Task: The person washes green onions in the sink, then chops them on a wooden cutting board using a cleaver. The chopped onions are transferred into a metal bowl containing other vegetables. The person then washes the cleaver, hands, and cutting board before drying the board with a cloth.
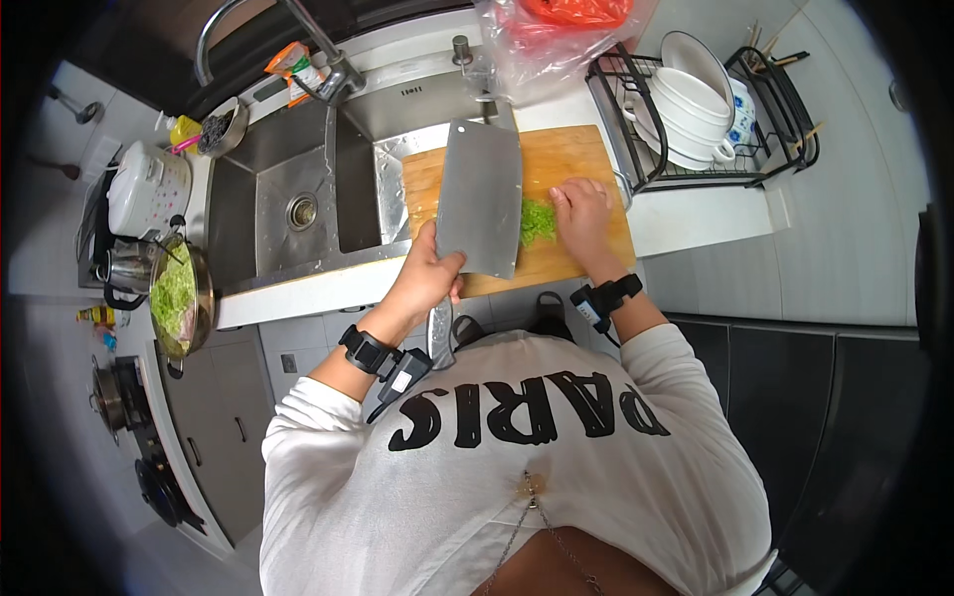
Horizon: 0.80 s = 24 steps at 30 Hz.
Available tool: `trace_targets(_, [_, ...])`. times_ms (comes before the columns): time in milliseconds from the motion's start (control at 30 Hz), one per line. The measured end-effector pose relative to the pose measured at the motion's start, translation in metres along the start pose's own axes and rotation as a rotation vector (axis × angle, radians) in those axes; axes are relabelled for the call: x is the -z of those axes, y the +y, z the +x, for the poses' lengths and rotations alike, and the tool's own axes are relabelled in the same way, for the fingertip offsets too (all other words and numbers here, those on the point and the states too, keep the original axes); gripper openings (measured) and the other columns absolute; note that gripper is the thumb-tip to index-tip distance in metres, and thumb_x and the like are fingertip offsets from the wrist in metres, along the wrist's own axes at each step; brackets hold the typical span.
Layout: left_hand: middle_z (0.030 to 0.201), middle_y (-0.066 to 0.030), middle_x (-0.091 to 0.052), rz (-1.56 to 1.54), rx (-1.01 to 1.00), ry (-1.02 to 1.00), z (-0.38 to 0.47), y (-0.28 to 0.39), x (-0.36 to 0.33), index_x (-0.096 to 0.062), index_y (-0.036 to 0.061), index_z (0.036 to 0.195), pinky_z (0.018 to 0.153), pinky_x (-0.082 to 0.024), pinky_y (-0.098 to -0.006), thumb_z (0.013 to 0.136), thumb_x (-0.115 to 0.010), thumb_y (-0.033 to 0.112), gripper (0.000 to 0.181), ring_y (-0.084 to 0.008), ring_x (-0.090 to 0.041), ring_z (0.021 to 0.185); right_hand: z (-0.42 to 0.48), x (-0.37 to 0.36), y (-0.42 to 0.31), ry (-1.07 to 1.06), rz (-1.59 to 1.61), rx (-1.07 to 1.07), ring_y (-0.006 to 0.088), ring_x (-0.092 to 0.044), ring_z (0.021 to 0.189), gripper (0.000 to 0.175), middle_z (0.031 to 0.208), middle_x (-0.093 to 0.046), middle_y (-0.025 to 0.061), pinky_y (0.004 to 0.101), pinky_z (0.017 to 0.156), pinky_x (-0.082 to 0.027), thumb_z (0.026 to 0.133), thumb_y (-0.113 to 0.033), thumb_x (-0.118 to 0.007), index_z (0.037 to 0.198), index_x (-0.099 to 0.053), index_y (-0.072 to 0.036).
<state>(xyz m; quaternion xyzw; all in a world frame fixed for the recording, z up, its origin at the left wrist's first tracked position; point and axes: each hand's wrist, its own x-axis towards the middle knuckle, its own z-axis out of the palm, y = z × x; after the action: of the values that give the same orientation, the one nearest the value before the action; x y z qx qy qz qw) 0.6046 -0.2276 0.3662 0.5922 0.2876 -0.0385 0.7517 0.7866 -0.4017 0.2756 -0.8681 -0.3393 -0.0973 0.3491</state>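
Note:
My left hand (432, 276) is closed around the neck of a large cleaver (481, 197), its broad steel blade tilted over the left part of a wooden cutting board (577, 153). The metal handle extends below the hand, towards my body. Chopped green leaves (537, 222) lie on the board between the blade and my right hand (585, 216). The right fingers are curled down beside the greens; whether they hold anything is hidden. The board lies across the right edge of the sink.
A double steel sink (287, 186) with a faucet (339, 74) is on the left. Beyond it stands a metal pan (201, 298) of shredded greens near a white pot (149, 182). A black dish rack (715, 179) with white bowls (689, 104) stands right, beside plastic bags (551, 45).

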Motion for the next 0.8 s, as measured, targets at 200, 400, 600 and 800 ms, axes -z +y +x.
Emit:
trace_targets(200, [0.094,-0.0077,-0.055,0.020,-0.001,0.036,-0.005,-0.007,-0.002,-0.035,0.0053,0.124,0.043,-0.043,-0.0237,0.091,-0.047,-0.002,0.036,-0.0077,-0.044,0.049,0.012,0.010,-0.043,0.064,0.040,0.093,0.0277,-0.054,0.097,0.018,0.096,-0.061,0.0078,0.0450,0.094,-0.033,0.083,-0.026,-0.067,0.086,-0.066,-0.008])
trace_targets(400, [0.094,-0.0094,-0.057,0.132,-0.101,0.041,-0.015,-0.005,-0.007,-0.035,0.0016,0.132,0.044,-0.045,-0.0261,0.089,-0.049,0.000,0.045,-0.0096,-0.050,0.051,0.018,-0.003,-0.001,0.143,-0.026,0.136,0.0268,-0.056,0.095,0.017,0.095,-0.063,0.0082,0.0436,0.093,-0.034,0.085,-0.025,-0.066,0.087,-0.065,-0.008])
trace_targets(600, [0.093,-0.0090,-0.059,1.111,-0.856,0.441,-0.043,0.013,0.008,-0.054,0.0131,0.119,0.055,-0.050,-0.0373,0.074,-0.062,0.003,0.047,-0.0285,-0.061,0.062,0.002,0.033,0.028,-0.051,0.316,-0.056,0.0233,-0.057,0.083,0.025,0.083,-0.062,0.0093,0.0343,0.081,-0.042,0.091,-0.021,-0.060,0.072,-0.063,-0.004])
trace_targets(800, [0.093,-0.0027,-0.059,1.436,-0.948,0.524,-0.051,0.004,0.029,-0.061,0.0145,0.094,0.050,-0.047,-0.0350,0.073,-0.067,0.009,0.023,-0.0210,-0.060,0.055,-0.003,0.061,0.051,0.029,0.540,-0.271,0.0183,-0.056,0.076,0.027,0.077,-0.060,0.0076,0.0302,0.075,-0.045,0.095,-0.020,-0.059,0.077,-0.061,0.000])
